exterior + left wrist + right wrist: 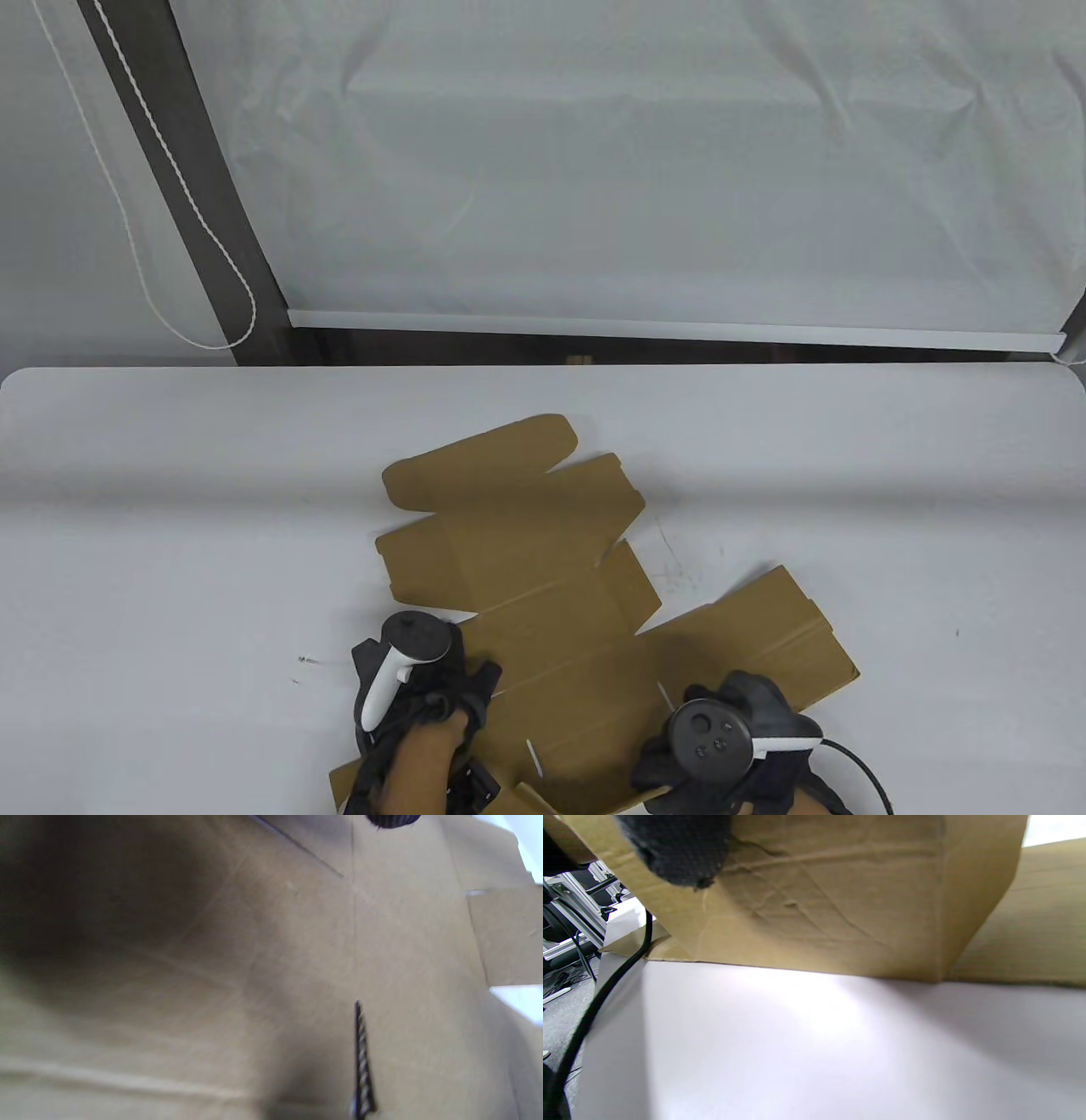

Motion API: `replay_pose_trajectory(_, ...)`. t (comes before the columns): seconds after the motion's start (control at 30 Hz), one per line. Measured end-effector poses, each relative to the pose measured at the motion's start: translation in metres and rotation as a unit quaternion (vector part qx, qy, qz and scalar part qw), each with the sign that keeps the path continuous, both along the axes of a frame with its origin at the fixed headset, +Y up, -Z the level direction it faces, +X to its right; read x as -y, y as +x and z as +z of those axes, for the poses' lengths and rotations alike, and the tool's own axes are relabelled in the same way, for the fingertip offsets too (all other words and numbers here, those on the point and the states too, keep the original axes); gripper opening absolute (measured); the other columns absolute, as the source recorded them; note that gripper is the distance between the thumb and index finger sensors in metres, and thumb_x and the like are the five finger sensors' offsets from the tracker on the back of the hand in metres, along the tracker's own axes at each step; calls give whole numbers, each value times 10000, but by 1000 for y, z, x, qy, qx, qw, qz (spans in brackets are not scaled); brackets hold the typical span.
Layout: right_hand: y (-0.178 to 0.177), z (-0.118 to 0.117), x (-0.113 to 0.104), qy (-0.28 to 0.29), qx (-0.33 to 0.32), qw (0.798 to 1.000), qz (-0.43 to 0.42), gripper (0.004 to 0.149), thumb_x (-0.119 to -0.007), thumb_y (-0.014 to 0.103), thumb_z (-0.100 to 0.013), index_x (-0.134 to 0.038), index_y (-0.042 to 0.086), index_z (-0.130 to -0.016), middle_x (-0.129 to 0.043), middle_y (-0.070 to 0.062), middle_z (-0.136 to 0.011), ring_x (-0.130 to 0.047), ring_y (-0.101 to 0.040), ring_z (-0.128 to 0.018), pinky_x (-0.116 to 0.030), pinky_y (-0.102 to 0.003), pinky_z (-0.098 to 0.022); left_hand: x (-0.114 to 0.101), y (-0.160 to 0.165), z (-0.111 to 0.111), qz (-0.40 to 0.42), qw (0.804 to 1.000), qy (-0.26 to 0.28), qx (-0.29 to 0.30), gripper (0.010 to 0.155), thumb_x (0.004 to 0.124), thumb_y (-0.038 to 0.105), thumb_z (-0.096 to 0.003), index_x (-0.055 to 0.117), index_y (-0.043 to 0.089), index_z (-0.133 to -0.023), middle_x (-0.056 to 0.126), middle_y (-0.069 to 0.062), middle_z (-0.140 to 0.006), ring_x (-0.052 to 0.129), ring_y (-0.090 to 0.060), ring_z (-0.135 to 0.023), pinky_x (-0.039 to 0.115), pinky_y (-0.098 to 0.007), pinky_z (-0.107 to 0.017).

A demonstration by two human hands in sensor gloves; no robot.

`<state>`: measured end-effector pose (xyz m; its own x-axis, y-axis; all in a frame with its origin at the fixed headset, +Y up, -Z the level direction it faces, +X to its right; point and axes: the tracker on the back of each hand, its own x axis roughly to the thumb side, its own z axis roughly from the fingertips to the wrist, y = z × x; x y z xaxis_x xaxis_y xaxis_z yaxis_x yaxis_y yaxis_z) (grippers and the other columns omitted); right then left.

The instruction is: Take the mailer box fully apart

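Your mailer box [551, 628] lies opened out as a mostly flat sheet of brown cardboard on the white surface [170, 526], spread from the near edge toward the middle, with its panels and flaps fanned at an angle. The far flaps, one with rounded corners, lie flat and well apart from both of your hands. Your left hand [416, 688] rests on the near left part of the cardboard, its tracker [399, 662] facing up; from the table view you can see the glove pressed over the sheet, but whether the fingers are curled around an edge or just lying flat cannot be told. In the left wrist view the cardboard fills nearly the whole frame, very close and blurred, with a crease line and a narrow dark slit [362, 1065] in it, and only a dark fingertip [392, 819] shows at the top edge. Your right hand [730, 730] sits at the near right part of the box, beside the long right panel [780, 628]. The right wrist view shows that a crumpled flap [840, 899] here stands up off the surface, and a gloved fingertip [678, 849] lies against its face near the upper edge; it looks as if you hold that flap, though the grip on its other side is hidden. A black cable [602, 997] trails down at the left of that view.
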<state>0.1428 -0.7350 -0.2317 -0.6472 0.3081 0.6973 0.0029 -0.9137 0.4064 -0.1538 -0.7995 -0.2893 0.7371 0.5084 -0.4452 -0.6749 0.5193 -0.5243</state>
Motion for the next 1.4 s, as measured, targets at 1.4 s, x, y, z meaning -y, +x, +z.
replay_pose_trajectory(1.4,9,-5,22,2,155,985,74,812,-687,587,-513,-472,72,-1101,-493,-396,-1099,-615,-605,-898,-348,-670,-732,-32,89,17,53,954,119,269,698,720,445,-537,551,46,-1084,519,-303,-1092,398,-557,-985,119,-716,-661)
